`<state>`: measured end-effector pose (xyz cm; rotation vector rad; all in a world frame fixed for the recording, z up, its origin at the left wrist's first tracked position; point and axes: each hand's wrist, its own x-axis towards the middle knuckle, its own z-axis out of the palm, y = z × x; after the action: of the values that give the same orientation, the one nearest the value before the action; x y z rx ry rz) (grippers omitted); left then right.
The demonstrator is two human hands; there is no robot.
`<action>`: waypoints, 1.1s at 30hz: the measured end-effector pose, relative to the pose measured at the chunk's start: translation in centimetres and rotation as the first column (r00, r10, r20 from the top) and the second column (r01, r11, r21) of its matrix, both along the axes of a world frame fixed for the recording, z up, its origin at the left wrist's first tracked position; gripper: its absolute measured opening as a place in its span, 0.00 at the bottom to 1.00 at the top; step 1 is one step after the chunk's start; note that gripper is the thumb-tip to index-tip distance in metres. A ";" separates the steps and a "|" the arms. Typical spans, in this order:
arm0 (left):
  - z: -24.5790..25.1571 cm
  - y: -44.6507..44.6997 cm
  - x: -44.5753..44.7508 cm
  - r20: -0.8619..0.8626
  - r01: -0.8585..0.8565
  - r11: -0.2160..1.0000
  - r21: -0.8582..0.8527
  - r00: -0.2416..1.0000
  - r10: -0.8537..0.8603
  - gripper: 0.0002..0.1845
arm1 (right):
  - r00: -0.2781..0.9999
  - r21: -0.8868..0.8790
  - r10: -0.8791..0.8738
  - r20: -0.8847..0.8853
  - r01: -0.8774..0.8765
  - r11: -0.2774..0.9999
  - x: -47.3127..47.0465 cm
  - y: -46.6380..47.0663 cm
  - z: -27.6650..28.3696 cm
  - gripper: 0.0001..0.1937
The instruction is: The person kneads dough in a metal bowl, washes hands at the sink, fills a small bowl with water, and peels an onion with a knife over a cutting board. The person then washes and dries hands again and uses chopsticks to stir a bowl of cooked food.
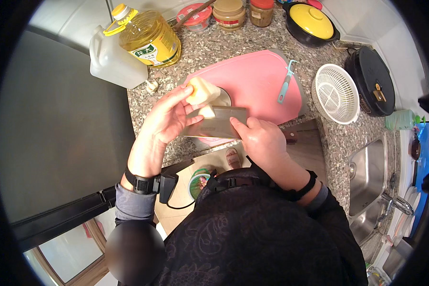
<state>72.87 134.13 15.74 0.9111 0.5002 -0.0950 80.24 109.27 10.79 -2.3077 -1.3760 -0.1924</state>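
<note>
My left hand [169,116] holds a pale, peeled piece of fruit or vegetable [203,92] between thumb and fingers. Its lower fingers reach to a smaller cut piece [207,111] at the upper edge of a cleaver's blade [216,123]. The cleaver lies flat in my right hand [262,137], which is closed round its hidden handle, one finger along the blade. Behind the blade, a round dish [224,97] shows in part on a pink cutting board [259,80]. A light-blue peeler [286,84] rests on the board's right side.
An oil bottle [155,39] and a white jug [116,62] stand at the back left. Jars and a yellow-lidded pot [311,21] line the back. To the right are a white plastic basket [336,93], a black appliance [373,80] and a steel sink [368,175].
</note>
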 end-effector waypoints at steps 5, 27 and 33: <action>-1.5 -0.4 1.7 -0.034 0.003 0.999 0.052 0.999 -0.001 0.18 | 0.999 -0.011 0.012 0.034 -0.012 1.000 -0.5 -0.4 -0.1 0.19; 1.1 -2.4 -11.4 0.414 -0.447 0.865 0.230 0.849 0.329 0.41 | 0.869 0.091 -0.108 -0.483 0.172 0.981 0.7 -0.4 1.0 0.17; -3.5 -2.5 -15.8 0.279 -0.515 0.855 0.068 0.832 0.479 0.33 | 0.940 0.180 0.159 -0.301 -0.107 0.978 -1.7 0.2 3.8 0.23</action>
<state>57.05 131.61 12.21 0.8881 0.4953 0.5381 78.51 109.51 14.59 -2.0000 -1.2948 0.1010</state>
